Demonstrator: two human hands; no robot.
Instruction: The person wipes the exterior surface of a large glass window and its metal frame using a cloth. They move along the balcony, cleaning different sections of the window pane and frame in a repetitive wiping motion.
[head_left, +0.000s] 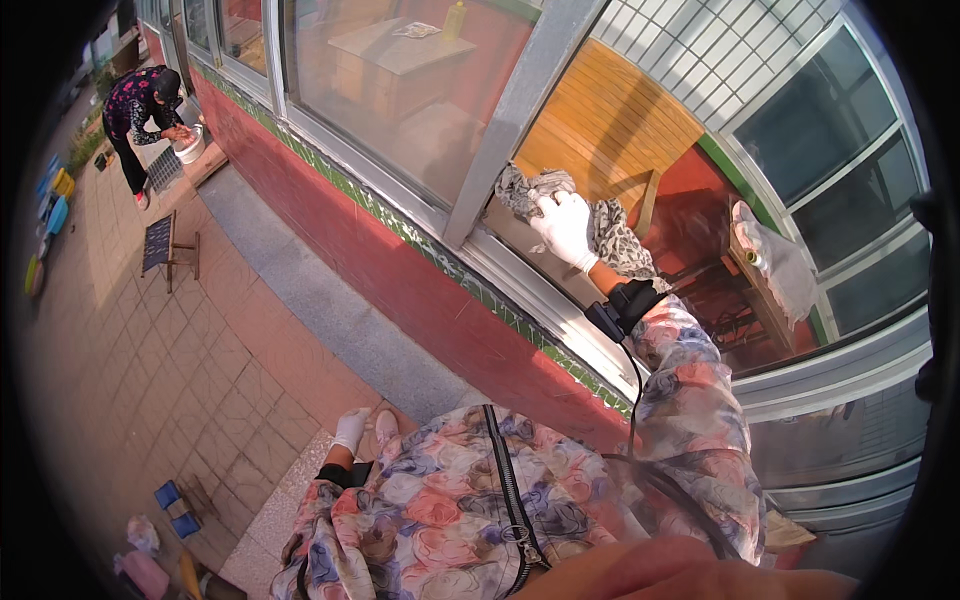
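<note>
My right hand (562, 227), in a white glove, grips a crumpled patterned cloth (621, 238) against the window pane beside the grey metal frame post (517, 120). Part of the cloth bunches above the fingers and part hangs beside the wrist. Below the hand runs the metal window sill track (551, 300). My left hand (351, 430), gloved in white too, hangs low at my side, away from the wall; its fingers are small in view, and whether they are apart or closed cannot be told.
At the upper left a person (142, 105) bends over a white bucket (189, 146). A folding stool (171, 247) stands on the paving. A blue object (178, 508) and bags lie at the lower left. The red wall (420, 292) runs below the windows.
</note>
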